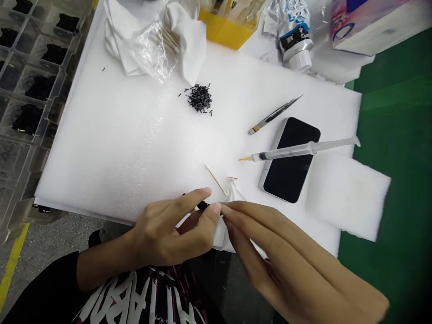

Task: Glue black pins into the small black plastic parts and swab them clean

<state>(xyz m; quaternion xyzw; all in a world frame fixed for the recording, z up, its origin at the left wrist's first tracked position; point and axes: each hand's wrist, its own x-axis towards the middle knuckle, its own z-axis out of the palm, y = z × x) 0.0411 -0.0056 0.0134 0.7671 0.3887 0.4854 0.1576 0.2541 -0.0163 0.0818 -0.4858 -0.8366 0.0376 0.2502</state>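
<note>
My left hand (pixel 172 229) pinches a small black part (pixel 203 205) between thumb and forefinger at the near edge of the white foam sheet (pixel 118 135). My right hand (pixel 280 252) comes in from the right, its fingers held together and their tips meeting the left thumb at that part. A folded white wipe (pixel 232 195) and a thin wooden stick (pixel 216 180) lie just beyond the fingertips. I cannot tell whether the right fingers grip anything.
A heap of small black pins (pixel 200 97) lies mid-sheet. Right of the hands are a phone (pixel 290 159), a syringe (pixel 300 150) across it, tweezers (pixel 275 114) and a foam pad (pixel 347 193). Cloth with bagged swabs (pixel 158 40), a yellow bin (pixel 224 29) and a bottle (pixel 297 42) stand at the back. Clear trays (pixel 30 90) line the left.
</note>
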